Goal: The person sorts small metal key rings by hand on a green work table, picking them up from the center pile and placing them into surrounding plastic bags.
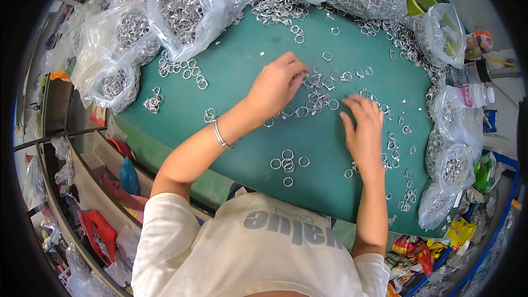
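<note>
My left hand (279, 81) is over the middle of the green table (236, 99), thumb and fingers pinched together on a silver metal ring (304, 72), only partly visible. Close by its fingertips lies a loose pile of similar metal rings (319, 91). To the right of the pile, my right hand (364, 129) is low over the tabletop, fingers apart and slightly bent, with nothing seen between them. Scattered rings (391, 146) lie along its right side. A small separate group of rings (287, 160) sits nearer to me, between my forearms.
Clear plastic bags of rings (184, 14) crowd the far and left edges. More ring heaps (280, 8) and bags (454, 168) line the far and right edges. A white bottle (483, 95) stands at right. Shelving with a red scoop-like container (100, 235) is at lower left.
</note>
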A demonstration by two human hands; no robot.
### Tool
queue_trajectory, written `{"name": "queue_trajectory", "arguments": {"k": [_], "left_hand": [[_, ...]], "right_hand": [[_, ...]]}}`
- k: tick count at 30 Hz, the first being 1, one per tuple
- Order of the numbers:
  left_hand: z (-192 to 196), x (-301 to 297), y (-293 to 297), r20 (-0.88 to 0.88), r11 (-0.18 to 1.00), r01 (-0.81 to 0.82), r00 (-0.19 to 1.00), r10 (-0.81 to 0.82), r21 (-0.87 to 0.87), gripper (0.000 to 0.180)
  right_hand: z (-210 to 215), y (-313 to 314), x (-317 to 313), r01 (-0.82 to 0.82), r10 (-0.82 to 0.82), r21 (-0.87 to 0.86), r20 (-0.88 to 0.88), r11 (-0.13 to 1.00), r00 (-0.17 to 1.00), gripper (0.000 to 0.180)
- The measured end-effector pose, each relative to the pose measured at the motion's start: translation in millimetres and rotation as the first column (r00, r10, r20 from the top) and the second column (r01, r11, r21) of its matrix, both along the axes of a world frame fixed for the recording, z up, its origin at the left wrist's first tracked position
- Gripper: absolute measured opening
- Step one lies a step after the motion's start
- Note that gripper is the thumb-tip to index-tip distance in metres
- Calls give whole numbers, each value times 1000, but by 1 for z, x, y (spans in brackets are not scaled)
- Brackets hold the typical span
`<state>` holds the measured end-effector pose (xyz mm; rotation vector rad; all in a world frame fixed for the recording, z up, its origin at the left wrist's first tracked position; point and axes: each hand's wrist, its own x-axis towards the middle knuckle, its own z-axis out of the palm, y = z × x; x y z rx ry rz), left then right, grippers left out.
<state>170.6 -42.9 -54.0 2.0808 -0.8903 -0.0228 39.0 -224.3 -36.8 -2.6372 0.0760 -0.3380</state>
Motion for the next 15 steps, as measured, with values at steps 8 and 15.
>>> {"name": "queue_trajectory", "arguments": {"k": [8,15], "left_hand": [[18,-45,48,-386,999,-9,922,23,37,19],[7,-108,80,-405,999,-21,914,30,26,16]], "right_hand": [[-36,-12,114,-27,48,-135,150,990,988,9],[-34,-9,88,8,4,-71,162,997,987,12]]}}
